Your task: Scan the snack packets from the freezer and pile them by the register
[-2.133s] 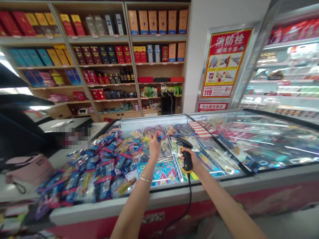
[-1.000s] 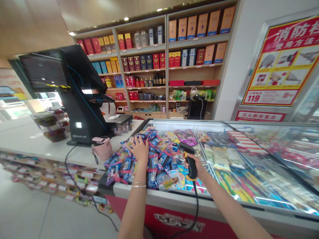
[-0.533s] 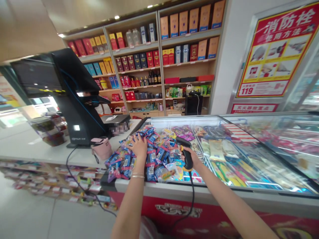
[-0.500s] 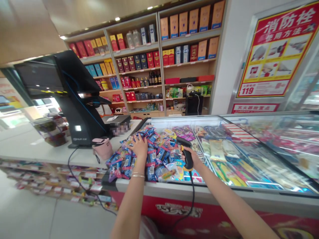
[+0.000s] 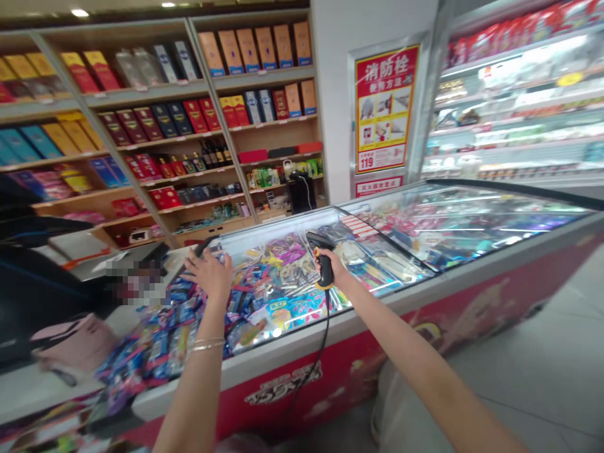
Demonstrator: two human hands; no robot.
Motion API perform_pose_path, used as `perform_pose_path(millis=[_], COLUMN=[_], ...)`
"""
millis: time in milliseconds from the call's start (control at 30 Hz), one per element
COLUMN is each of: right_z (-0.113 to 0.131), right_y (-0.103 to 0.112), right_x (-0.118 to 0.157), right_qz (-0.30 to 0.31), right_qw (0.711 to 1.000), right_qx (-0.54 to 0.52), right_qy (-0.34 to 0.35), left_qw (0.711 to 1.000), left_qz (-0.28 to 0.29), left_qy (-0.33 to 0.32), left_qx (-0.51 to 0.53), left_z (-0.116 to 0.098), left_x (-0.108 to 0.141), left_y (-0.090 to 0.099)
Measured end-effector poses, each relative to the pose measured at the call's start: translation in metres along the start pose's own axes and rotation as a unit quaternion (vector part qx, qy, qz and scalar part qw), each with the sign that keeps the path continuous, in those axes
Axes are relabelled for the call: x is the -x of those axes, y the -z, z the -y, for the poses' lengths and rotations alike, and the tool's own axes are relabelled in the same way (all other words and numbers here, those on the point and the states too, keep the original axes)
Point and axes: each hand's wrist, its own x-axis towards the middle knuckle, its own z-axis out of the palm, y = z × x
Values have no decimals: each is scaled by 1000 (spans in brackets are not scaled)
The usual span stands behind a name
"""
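My left hand (image 5: 210, 272), fingers spread, is over a pile of small blue and pink snack packets (image 5: 163, 336). I cannot tell whether the palm touches them. The packets lie across the left end of a chest freezer (image 5: 278, 347) with a glass top. In my right hand (image 5: 334, 267) is a black and yellow barcode scanner (image 5: 325, 269), held by its handle above the glass. Its black cable (image 5: 325, 336) hangs down the freezer's red front. Through the glass, several bright packs (image 5: 302, 308) show below the scanner.
A pink pouch (image 5: 78, 343) stands on the counter at left, beside a dark, blurred machine (image 5: 35, 283). Shelves with boxed bottles (image 5: 177, 119) line the back wall. A red and yellow sign (image 5: 387, 110) hangs there, with a lit display cooler (image 5: 514, 119) at right.
The view has turned to the right. My left hand has moved left with the packets, and more freezer glass shows between my hands. The scanner stays in my right hand.
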Motion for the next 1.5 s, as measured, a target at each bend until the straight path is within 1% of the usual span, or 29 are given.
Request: perform_pose_path(millis=[67,167,300,433,533,567,600,667,700,733,800,900,1033,1167,1267,1400,1500], right_z=[29,72,132,185,210,215,219,224,227,229,232,233,226,223,222,220,219], right_y=[23,65,124,182,221,232,243,261,269,275,284,290,286,281,281,284,284], right_x=[13,37,71,103,121,124,127,128,127,125,120,113,111,114,116,119,120], right_qz=[-36,-90,-178,-253,-296,-307,-317,-330,-330,-328,-319,-312,-313,-333,-337,-319,-315], right_qw=[999,993,976,954,936,931,927,920,918,918,921,924,919,905,897,896,894], right_qx=[14,30,42,42,34,31,27,21,21,22,28,39,79,89,95,91,85], right_qy=[32,69,116,157,186,194,200,212,218,222,223,218,228,250,270,296,306], left_qw=[999,991,971,939,905,887,866,811,790,777,768,768,774,773,774,781,787], left_qz=[19,64,125,184,217,226,233,266,289,308,334,345,358,371,375,369,357], left_qy=[-23,-67,-135,-215,-287,-325,-366,-449,-472,-483,-487,-485,-461,-425,-384,-331,-333], left_qx=[38,94,151,197,227,237,247,263,263,260,248,236,246,290,335,381,377], left_z=[-41,-111,-209,-303,-362,-379,-394,-418,-428,-435,-445,-450,-449,-451,-453,-454,-453], left_x=[10,38,85,139,186,202,218,245,255,264,274,278,276,278,280,282,283], left_y=[-11,-29,-48,-56,-56,-56,-57,-58,-60,-62,-66,-71,-77,-81,-86,-93,-95])
